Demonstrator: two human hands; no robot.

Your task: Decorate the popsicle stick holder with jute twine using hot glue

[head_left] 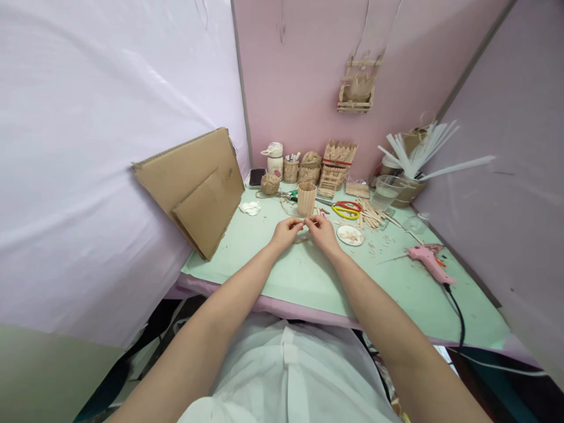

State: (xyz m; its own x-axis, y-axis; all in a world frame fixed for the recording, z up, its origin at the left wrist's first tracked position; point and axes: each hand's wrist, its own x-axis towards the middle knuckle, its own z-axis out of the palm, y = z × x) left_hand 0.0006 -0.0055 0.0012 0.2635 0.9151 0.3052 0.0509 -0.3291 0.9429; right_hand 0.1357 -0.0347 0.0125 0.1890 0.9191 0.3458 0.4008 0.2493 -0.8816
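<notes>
My left hand (286,231) and my right hand (322,232) meet fingertip to fingertip above the table. Both are closed in a pinch on a thin piece of twine (302,240), part of which hangs in a curve below the fingers. Right behind my fingers stands an upright cup made of wooden craft sticks (306,200). A ball of twine (270,184) lies behind it to the left, with a loose strand trailing toward the cup. To the right of my right hand is a small white dish (351,235) holding little wooden bits.
A pink glue gun (429,262) with a black cord lies at the right. Scissors with red and yellow handles (347,210) rest near loose craft sticks (370,214). Folded cardboard (198,194) leans at the left. A clear plastic cup (385,192) stands by the glue sticks (409,155).
</notes>
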